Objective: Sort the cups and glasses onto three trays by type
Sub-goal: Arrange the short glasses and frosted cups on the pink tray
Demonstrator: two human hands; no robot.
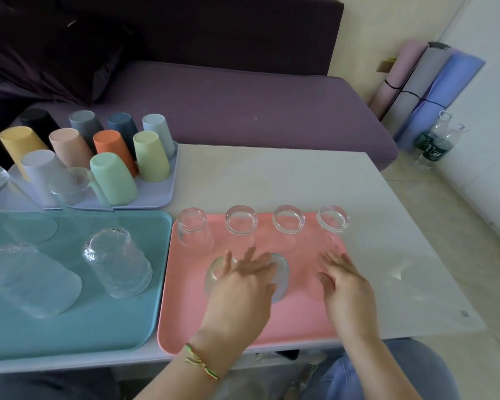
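On the pink tray point(286, 321), the left hand point(240, 287) rests spread-fingered atop a glass point(281, 280), seemingly unclasped; the right hand point(345, 287) lies open alongside.

Pink tray point(300, 327): clear plain glasses point(288, 219). Teal tray point(70, 336): clear textured glasses point(117, 264), bumpy relief. Lavender-blue tray point(159, 194): yellow cup point(18, 142), black cup point(39, 122), grey cup point(84, 122), navy cup point(122, 124), pale blue cup point(156, 125), peach cup point(68, 145), orange cup point(113, 145), lime cup point(150, 157), mint cup point(113, 180), whitish-lilac cup point(41, 171), all plain matte. Table point(272, 174) off-white, faintly marbled. Sofa point(243, 105) purple. Bracelet point(202, 363) green-yellow-red. Rolled mats point(427, 82) pink, grey, blue.
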